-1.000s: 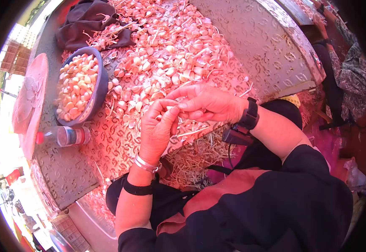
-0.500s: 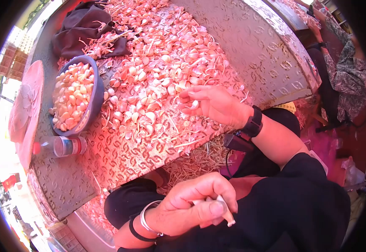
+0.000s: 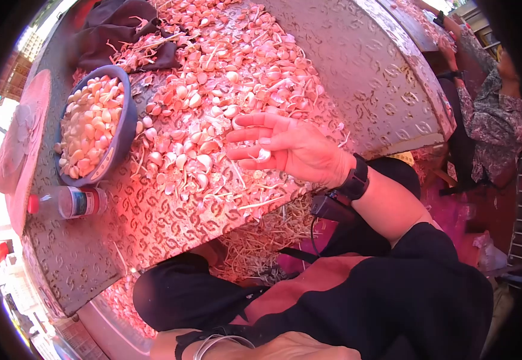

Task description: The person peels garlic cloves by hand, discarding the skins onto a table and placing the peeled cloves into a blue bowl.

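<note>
My right hand [image 3: 297, 147], a dark watch on its wrist, is palm up over the near edge of the garlic pile [image 3: 246, 90]. A pale garlic clove [image 3: 262, 155] lies against its fingers, just below the thumb tip. The other fingers are stretched toward the loose cloves. My left hand [image 3: 303, 348], with a silver bangle and a dark band, is low at the bottom edge of the view. Only its back and wrist show; its fingers, and anything in them, are hidden.
A blue bowl [image 3: 127, 123] full of peeled cloves stands left of the pile, near a plastic bottle [image 3: 83, 202] and a pink hat [image 3: 27, 147]. Dark cloth [image 3: 114, 33] lies at the back. Dry stalks [image 3: 261, 240] fill the space below the table. Another person [image 3: 492, 120] sits at right.
My left hand has dropped toward the bottom edge; the whitish piece it held is now out of sight. My right hand has shifted slightly left with its fingers more spread, the clove still in it.
</note>
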Demonstrator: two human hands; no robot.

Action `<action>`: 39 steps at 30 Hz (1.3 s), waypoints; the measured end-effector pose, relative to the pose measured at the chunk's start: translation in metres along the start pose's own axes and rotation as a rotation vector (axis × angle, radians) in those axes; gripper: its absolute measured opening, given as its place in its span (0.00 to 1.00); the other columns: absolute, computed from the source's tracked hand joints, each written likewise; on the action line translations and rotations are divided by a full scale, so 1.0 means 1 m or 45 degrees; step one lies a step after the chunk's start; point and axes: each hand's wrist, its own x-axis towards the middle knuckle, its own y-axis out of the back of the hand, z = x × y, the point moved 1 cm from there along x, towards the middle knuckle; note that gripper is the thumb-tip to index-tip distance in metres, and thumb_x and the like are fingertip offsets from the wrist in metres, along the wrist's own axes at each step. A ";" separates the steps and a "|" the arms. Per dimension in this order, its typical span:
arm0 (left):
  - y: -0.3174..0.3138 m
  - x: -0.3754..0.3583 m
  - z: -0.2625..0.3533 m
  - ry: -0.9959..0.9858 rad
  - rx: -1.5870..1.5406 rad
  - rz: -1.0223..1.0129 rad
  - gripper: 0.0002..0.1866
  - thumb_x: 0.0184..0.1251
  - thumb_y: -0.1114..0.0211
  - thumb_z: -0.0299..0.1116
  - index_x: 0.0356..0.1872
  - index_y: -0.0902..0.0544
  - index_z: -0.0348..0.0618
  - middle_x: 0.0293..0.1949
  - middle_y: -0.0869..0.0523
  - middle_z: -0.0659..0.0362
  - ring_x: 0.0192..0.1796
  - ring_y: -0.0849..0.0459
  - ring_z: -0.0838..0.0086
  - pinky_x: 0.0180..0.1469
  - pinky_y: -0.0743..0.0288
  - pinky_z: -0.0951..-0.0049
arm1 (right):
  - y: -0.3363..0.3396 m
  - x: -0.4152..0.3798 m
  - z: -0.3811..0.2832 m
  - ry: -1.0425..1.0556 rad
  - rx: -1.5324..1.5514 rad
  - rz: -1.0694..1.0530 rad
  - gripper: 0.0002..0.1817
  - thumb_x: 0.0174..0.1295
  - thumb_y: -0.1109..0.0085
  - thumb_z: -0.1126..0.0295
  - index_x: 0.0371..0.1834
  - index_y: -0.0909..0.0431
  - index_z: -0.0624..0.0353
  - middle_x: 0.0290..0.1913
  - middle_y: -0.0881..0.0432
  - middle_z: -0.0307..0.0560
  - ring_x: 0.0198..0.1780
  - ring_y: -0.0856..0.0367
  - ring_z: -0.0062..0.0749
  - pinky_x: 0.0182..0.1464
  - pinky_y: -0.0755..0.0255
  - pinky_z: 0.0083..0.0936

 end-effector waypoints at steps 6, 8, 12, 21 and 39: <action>0.051 0.016 -0.008 0.140 -0.310 0.816 0.10 0.72 0.54 0.35 0.35 0.31 0.38 0.22 0.27 0.52 0.16 0.33 0.78 0.16 0.39 0.83 | 0.006 0.005 0.002 0.143 -0.146 0.160 0.20 0.61 0.53 0.81 0.58 0.37 0.66 0.53 0.26 0.56 0.56 0.25 0.43 0.59 0.29 0.34; 0.102 0.010 -0.025 0.116 -0.547 1.091 0.10 0.72 0.56 0.35 0.35 0.29 0.42 0.26 0.27 0.55 0.20 0.30 0.76 0.14 0.43 0.84 | 0.000 0.006 0.008 0.389 -0.515 0.216 0.18 0.63 0.52 0.78 0.57 0.34 0.65 0.54 0.26 0.55 0.57 0.25 0.40 0.60 0.31 0.34; 0.145 0.010 -0.046 0.088 -0.483 1.470 0.12 0.72 0.56 0.39 0.38 0.27 0.45 0.34 0.23 0.59 0.27 0.26 0.75 0.15 0.38 0.85 | -0.029 -0.009 0.034 0.446 -1.329 -0.076 0.17 0.64 0.51 0.77 0.58 0.31 0.63 0.51 0.23 0.48 0.54 0.24 0.30 0.56 0.30 0.25; 0.164 0.005 -0.051 0.036 -0.619 1.141 0.07 0.68 0.48 0.34 0.40 0.26 0.43 0.33 0.23 0.56 0.30 0.26 0.73 0.18 0.36 0.85 | 0.017 0.002 -0.009 0.546 -1.366 0.384 0.12 0.61 0.47 0.77 0.48 0.24 0.63 0.44 0.20 0.47 0.50 0.22 0.31 0.51 0.28 0.24; 0.170 0.000 -0.043 0.161 -0.155 1.285 0.13 0.65 0.44 0.25 0.50 0.25 0.35 0.35 0.22 0.58 0.31 0.24 0.78 0.19 0.38 0.88 | 0.053 -0.003 -0.022 0.360 -1.243 0.346 0.11 0.49 0.38 0.82 0.37 0.21 0.60 0.32 0.21 0.38 0.35 0.21 0.19 0.37 0.26 0.18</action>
